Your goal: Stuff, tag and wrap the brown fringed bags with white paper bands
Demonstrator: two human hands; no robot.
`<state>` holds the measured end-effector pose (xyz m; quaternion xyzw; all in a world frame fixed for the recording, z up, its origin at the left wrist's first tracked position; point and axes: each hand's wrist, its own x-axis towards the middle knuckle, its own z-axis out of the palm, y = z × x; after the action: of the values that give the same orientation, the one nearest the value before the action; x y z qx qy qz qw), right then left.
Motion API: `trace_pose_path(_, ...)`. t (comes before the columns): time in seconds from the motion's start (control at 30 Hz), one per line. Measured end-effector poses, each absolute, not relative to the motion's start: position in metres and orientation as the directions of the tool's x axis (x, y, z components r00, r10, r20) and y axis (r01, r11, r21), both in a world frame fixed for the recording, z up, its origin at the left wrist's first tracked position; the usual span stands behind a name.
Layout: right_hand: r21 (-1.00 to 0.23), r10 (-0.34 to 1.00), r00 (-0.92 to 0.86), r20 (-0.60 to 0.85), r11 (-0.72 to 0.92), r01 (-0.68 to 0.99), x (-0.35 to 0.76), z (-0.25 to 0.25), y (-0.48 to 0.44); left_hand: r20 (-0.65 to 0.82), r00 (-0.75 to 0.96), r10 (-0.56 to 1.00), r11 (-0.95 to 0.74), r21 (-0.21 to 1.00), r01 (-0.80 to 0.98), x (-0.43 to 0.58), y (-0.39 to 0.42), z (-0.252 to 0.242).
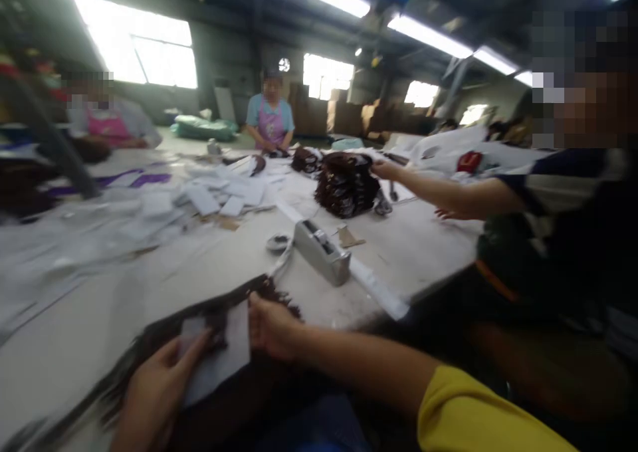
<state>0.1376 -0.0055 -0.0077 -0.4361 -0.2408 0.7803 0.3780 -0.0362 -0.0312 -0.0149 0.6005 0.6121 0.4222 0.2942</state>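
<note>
My left hand (154,392) and my right hand (272,326) lie at the near edge of a pale worktable (80,345). Between them is a white card (224,359) laid on a long dark brown fibrous strip (164,329), which looks like a hair weft. The left fingers press on the card's left part. The right hand grips the card's right edge together with the dark fibres. The picture is blurred, so finer detail of the grip is lost.
A grey tape dispenser (321,249) stands past my right hand. A stack of dark bundles (346,186) sits mid-table, touched by the hand (386,169) of a person on the right. White cards (214,196) lie scattered. Two more people stand at the far side.
</note>
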Motion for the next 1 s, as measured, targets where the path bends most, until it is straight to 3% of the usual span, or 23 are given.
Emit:
trace_pose_path(0.1, -0.641, 0.755, -0.419, -0.503, -0.652, -0.405, 0.145, -0.006, -0.002, -0.202, -0.222, 0.954, 0.235, 0.963, 0.134, -0.036, -0.045, -0.012)
trace_pose_path(0.17, -0.712, 0.801, -0.444, -0.401, -0.578, -0.399, 0.145, -0.015, 0.0, -0.225, -0.218, 0.949, 0.23, 0.973, -0.003, -0.03, -0.043, -0.013)
trace_pose_path(0.27, -0.785, 0.822, -0.478, -0.311, -0.505, -0.358, 0.144, -0.023, -0.005, -0.225, -0.21, 0.951, 0.217, 0.974, -0.059, -0.026, -0.043, -0.015)
trace_pose_path(0.37, -0.854, 0.839, -0.467, -0.278, -0.439, -0.281, 0.141, -0.019, -0.013, -0.18, -0.173, 0.968, 0.181, 0.983, -0.009, -0.026, -0.052, -0.013)
trace_pose_path(0.63, -0.969, 0.912, -0.349, -0.215, -0.245, -0.042, 0.13, -0.014, -0.035, 0.075, -0.254, 0.964, 0.049, 0.892, 0.45, -0.022, -0.082, -0.002)
trace_pose_path(0.8, -0.973, 0.916, -0.342, -0.209, -0.23, -0.021, 0.125, -0.014, -0.046, 0.11, -0.349, 0.931, 0.052, 0.904, 0.424, -0.012, -0.096, -0.001)
trace_pose_path(1.0, -0.964, 0.899, -0.383, -0.211, -0.256, -0.07, 0.119, -0.009, -0.051, 0.184, -0.432, 0.883, 0.082, 0.845, 0.528, -0.012, -0.106, -0.002)
